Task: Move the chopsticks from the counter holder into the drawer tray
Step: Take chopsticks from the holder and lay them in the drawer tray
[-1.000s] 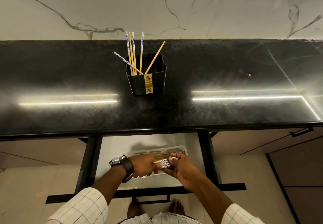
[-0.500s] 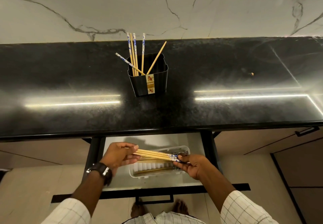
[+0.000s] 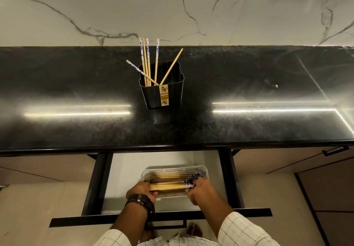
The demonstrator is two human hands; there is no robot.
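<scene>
A bundle (image 3: 168, 186) of chopsticks is held level over the near side of the white tray (image 3: 205, 169) in the open drawer (image 3: 124, 169). The left hand (image 3: 142, 191) grips its plain ends and the right hand (image 3: 199, 188) grips its patterned ends, both closed on it. More chopsticks (image 3: 172, 175) already lie in the tray's far side, lengthwise, patterned ends to the right. Six sticks (image 3: 147, 63) stand in the black holder (image 3: 162, 94) on the counter (image 3: 249, 126), so the task is judged partly done. To lay the bundle well, it should be kept parallel to the sticks beneath, lowered until it rests, and both ends let go together so that none rolls or crosses. The patterned ends should match those already placed.
</scene>
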